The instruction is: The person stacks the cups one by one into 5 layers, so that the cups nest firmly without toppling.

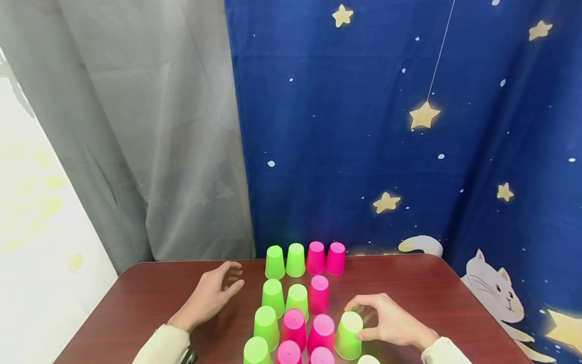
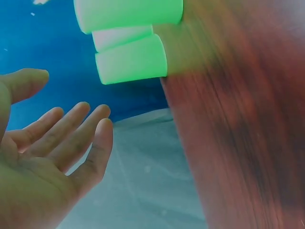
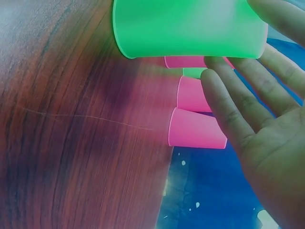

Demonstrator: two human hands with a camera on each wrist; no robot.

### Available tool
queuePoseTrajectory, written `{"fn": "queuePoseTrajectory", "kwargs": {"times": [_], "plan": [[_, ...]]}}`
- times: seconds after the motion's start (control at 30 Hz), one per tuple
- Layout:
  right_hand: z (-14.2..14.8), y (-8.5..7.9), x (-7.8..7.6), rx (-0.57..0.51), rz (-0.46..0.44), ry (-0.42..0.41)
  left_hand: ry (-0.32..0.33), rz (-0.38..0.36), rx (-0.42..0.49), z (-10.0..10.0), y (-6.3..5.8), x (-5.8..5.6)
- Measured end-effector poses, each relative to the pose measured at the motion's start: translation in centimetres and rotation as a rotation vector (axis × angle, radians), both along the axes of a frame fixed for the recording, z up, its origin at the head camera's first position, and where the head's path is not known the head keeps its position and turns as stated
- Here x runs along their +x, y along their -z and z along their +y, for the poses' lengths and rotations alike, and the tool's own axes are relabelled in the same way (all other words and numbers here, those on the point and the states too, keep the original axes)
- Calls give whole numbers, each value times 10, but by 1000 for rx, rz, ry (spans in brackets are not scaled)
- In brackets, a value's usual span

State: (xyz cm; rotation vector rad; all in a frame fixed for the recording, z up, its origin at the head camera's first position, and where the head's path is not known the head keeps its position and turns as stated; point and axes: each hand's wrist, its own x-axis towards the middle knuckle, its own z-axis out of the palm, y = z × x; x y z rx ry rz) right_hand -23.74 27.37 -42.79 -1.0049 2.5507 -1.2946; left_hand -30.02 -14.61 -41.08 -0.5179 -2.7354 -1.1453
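Rows of upturned green and pink cups stand on the brown table. My right hand (image 1: 386,321) is at a green cup (image 1: 348,336) at the right end of a row. Its thumb lies on the cup's near right side, and its index finger bends round behind the top. In the right wrist view the other fingers (image 3: 238,102) reach past this cup, their tips partly hidden by it. My left hand (image 1: 211,290) hovers left of the rows, loosely bent and holding nothing. A back-row green cup (image 1: 275,263) is nearest to it.
Two pink cups (image 1: 336,259) end the back row near the table's (image 1: 409,275) far edge. Other cups (image 1: 257,351) are cut off by the frame's bottom. Behind hang a grey curtain (image 1: 191,151) and a blue star-patterned curtain (image 1: 345,126).
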Motion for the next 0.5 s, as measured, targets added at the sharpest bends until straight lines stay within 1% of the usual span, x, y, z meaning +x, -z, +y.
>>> {"fn": "queuePoseTrajectory", "kwargs": {"times": [0.07,0.13,0.23,0.37,0.47,0.5], "plan": [[0,-1,0,8,11,15,17,15,-7,-5,-4,15],[0,-3,-2,15,28,31,40,32,-10,-8,-5,29],[1,-4,-4,22,62,52,98,38,-2,-12,-4,49],[2,-4,-10,31,85,87,188,-27,29,-14,1,69],[3,-2,-15,37,91,115,230,-90,53,-12,8,80],[3,-2,-17,39,93,126,233,-114,60,-11,11,84]]}}
